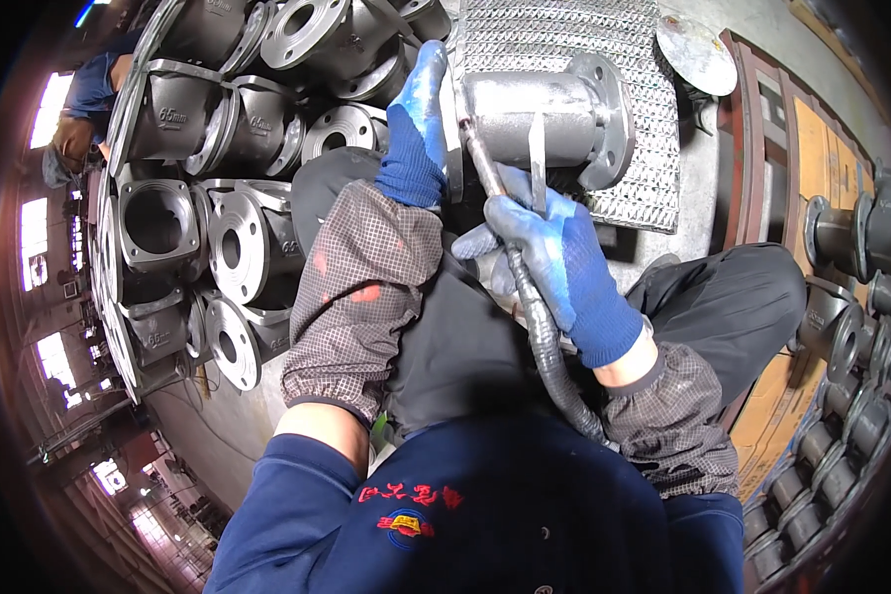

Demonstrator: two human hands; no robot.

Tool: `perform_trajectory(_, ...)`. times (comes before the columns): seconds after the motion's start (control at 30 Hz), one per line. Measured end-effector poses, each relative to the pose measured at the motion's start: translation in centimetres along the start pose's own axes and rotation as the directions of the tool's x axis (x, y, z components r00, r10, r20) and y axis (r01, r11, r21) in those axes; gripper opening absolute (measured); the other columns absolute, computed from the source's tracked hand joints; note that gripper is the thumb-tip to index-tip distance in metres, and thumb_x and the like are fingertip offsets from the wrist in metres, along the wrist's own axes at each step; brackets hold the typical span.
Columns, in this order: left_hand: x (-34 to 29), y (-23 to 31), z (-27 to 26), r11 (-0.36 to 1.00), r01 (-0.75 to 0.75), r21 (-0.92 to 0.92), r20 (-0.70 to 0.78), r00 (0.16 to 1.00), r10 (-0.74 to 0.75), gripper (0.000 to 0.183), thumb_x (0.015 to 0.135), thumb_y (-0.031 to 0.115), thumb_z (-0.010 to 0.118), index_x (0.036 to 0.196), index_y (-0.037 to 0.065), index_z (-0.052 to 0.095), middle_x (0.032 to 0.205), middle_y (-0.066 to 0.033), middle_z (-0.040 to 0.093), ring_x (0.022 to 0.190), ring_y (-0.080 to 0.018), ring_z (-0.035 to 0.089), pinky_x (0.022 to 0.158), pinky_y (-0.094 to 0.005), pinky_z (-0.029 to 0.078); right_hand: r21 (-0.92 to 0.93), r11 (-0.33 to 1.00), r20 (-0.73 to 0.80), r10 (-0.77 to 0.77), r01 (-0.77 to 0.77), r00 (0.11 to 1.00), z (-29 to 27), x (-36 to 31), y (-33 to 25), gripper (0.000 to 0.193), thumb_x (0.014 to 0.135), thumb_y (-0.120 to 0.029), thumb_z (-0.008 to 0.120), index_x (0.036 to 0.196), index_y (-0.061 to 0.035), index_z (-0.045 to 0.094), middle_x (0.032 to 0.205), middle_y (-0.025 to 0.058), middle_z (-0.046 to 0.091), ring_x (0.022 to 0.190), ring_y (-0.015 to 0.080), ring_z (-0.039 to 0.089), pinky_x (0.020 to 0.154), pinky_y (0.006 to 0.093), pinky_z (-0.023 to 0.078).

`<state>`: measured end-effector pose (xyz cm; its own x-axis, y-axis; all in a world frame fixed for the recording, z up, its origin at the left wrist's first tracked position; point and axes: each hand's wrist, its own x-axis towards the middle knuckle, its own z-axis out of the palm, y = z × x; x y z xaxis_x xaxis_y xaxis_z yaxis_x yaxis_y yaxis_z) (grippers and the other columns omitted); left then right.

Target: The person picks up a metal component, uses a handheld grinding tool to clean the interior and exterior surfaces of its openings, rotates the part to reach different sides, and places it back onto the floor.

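A grey flanged metal casting (525,119) lies on its side in front of me, with one round flange to the right. Against its left flange (453,148) rests my left hand (416,129), in a blue glove, its fingers stretched out along the flange; the thumb is hidden. My right hand (554,247), gloved too, is closed around a slim tool (483,163) on a dark wrapped hose (544,346). The tool's thin tip reaches the casting near the left flange. A flat pale metal strip (538,158) sticks up from the same hand, in front of the casting.
The casting lies on a ridged metal plate (648,188). Many similar castings (257,129) are stacked at the left, and more (832,327) stand at the right beside cardboard (782,416) and a reddish-brown metal frame (752,148). At the far left another person (94,94) is partly visible.
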<state>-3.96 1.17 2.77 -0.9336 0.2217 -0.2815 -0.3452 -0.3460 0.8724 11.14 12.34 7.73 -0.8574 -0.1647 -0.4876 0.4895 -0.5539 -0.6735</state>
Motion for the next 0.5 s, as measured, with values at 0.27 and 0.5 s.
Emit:
perform_trajectory(0.27,0.9,-0.9,-1.1,0.995,-0.083,0.053,-0.071,0.994,0.087,0.045,0.093,0.042,0.054,0.113,0.002,0.059,0.094,-0.0057,0.064,0.080,-0.0124,0.062,0.070,-0.0245,0.052,0.087,0.996,0.031,0.029,-0.031,0.999,0.8,-0.1,-0.8,0.042,0.091,-0.016,0.051,0.127,0.0046,0.047,0.078,0.0143,0.066,0.047,0.0133,0.058,0.040,0.0222,0.044)
perform_trajectory(0.5,0.3,-0.8,0.0,0.994,-0.049,0.095,-0.072,0.996,0.056,0.046,0.092,0.045,0.053,0.107,0.002,0.060,0.084,-0.0049,0.062,0.070,-0.0119,0.061,0.063,-0.0234,0.052,0.008,1.000,-0.030,-0.017,0.017,0.999,0.6,0.3,-0.2,0.043,0.092,-0.018,0.049,0.130,0.0020,0.046,0.077,0.0148,0.068,0.044,0.0128,0.055,0.042,0.0232,0.044)
